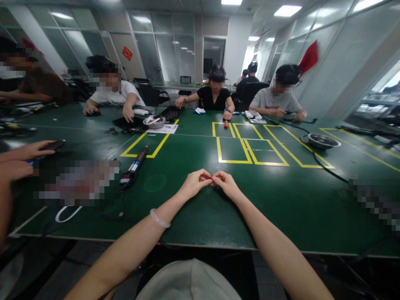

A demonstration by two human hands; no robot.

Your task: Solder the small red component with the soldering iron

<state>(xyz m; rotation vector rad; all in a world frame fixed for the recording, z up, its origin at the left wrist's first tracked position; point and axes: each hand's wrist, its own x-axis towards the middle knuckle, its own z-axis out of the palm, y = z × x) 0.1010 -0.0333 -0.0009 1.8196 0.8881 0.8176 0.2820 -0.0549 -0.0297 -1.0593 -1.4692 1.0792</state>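
My left hand (194,183) and my right hand (227,183) meet over the green table (275,200), fingertips touching. Both are curled into a pinch on a tiny reddish thing (213,179) between them, too small to name. A pale bangle (159,218) circles my left wrist. An electric screwdriver (137,162) with a cable lies on the table to the left of my left hand.
Yellow tape boxes (246,150) mark the table ahead. A metal bowl (323,141) and a black cable (328,168) lie at right. Another bowl (154,122) and black trays (171,112) sit far left. Several people sit around; a neighbour's hands (21,158) are at left.
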